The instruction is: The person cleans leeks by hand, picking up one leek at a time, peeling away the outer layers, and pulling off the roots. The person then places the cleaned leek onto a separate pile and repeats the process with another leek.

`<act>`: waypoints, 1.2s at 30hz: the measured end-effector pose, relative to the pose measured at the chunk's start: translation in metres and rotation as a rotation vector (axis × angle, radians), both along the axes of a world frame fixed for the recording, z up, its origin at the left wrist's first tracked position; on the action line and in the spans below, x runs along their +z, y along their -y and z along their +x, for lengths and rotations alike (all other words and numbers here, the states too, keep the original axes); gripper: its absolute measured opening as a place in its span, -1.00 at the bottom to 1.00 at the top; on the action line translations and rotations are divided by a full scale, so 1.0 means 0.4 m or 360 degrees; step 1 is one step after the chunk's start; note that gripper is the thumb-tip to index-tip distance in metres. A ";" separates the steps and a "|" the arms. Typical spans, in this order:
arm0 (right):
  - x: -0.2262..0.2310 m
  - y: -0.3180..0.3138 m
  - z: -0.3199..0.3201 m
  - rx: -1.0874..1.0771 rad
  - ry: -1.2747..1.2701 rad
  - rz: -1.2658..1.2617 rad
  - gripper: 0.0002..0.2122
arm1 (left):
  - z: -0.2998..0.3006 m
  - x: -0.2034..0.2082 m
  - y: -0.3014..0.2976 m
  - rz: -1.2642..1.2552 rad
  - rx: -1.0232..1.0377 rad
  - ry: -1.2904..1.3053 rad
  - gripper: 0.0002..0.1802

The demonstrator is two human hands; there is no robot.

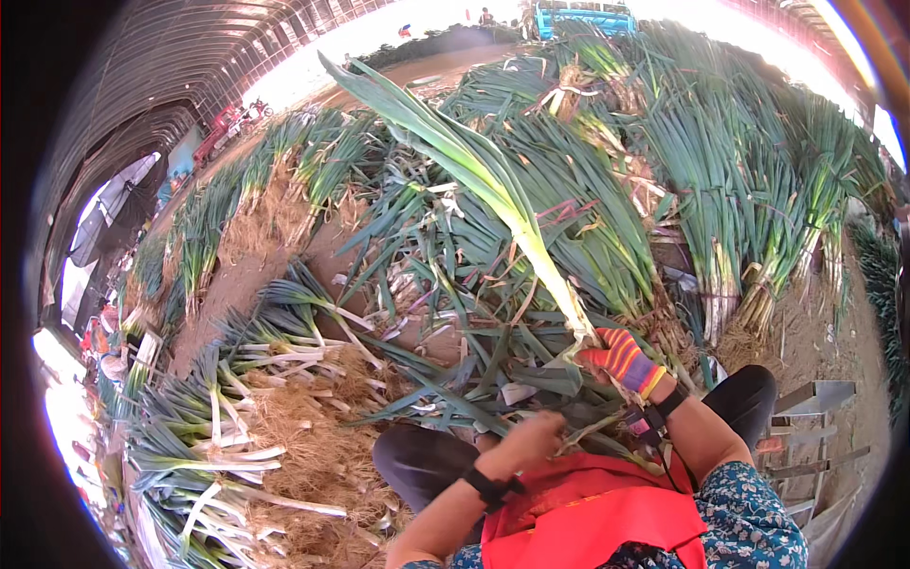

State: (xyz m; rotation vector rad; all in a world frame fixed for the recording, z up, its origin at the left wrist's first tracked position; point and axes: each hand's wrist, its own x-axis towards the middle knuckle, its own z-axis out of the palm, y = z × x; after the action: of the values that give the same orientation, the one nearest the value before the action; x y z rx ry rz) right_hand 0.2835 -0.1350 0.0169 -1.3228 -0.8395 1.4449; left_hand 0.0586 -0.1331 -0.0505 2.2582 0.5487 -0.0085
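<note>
My right hand, in a striped orange, yellow and purple glove, is closed around the root end of a long leek. The leek slants up and away to the left, its white stem near the glove and its broad green leaves at the far end. My bare left hand is lower, above the red apron on my lap. Its fingers are curled but smeared by motion. A pale strip of leaf lies just right of it; whether the fingers grip it is unclear.
Loose leeks with brown roots are heaped at my left. Stripped green leaves litter the ground ahead. Tied leek bundles stand to the right and back. A metal rack is close on my right.
</note>
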 end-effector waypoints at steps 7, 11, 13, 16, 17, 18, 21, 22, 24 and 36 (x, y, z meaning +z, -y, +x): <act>-0.028 0.060 -0.013 0.0102 0.0681 0.0115 -0.63 | -0.059 0.217 -0.208 -0.0898 0.1156 0.1308 -0.60; -0.022 0.072 -0.033 0.0318 0.1052 0.0341 -0.57 | -0.033 0.318 -0.234 -0.1435 0.0969 0.1886 -0.50; -0.019 0.053 -0.031 0.0468 0.1167 0.0234 -0.56 | -0.045 0.299 -0.248 -0.1480 0.0972 0.1909 -0.54; -0.033 0.016 -0.016 0.0165 0.1393 0.0536 -0.40 | -0.065 0.254 -0.247 -0.1606 0.0943 0.2001 -0.59; -0.026 -0.006 -0.026 0.0114 0.1405 0.0882 -0.35 | -0.073 0.242 -0.243 -0.1661 0.0940 0.2080 -0.60; -0.022 -0.024 -0.050 0.0074 0.1400 0.1234 -0.30 | -0.084 0.243 -0.228 -0.1689 0.0968 0.2094 -0.63; 0.049 -0.057 -0.143 0.0232 0.1292 0.1320 -0.42 | -0.084 0.253 -0.196 -0.1617 0.0992 0.2119 -0.65; 0.044 -0.063 -0.149 0.0234 0.1290 0.1308 -0.42 | -0.082 0.255 -0.191 -0.1627 0.1000 0.2114 -0.65; 0.030 -0.073 -0.159 0.0527 0.1087 0.1244 -0.62 | -0.085 0.259 -0.186 -0.1655 0.0888 0.2104 -0.65; -0.063 -0.063 -0.107 0.0410 0.2519 0.1027 -0.91 | -0.118 0.244 -0.120 -0.1392 0.0829 0.2056 -0.61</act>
State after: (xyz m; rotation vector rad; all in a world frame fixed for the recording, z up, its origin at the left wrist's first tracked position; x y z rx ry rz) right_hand 0.2409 -0.1096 -0.0083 -1.6825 -2.2583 -0.1028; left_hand 0.0116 -0.0850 0.0471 0.8839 0.2720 1.1366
